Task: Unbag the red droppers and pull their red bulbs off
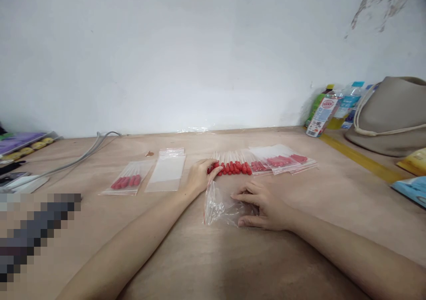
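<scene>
My left hand (200, 174) is at the left end of a row of sticks with red tips (238, 167), thumb and fingers closed around some of the red ends. The pale shafts of the row point toward the wall. In front of it lies a crumpled clear plastic bag (218, 207). My right hand (262, 206) rests on the right part of this bag with its fingers apart. Filled bags of red-tipped sticks (279, 160) overlap at the right end of the row. Another filled bag (125, 181) lies farther left, beside a flat bag with a white panel (168, 171).
Drink bottles (344, 107), a carton (321, 116) and a grey hat (389, 113) stand at the back right. Blue and yellow packets (412, 189) lie at the right edge. Grey cables (80, 158) cross the left side, near a purple and yellow pack (25, 144).
</scene>
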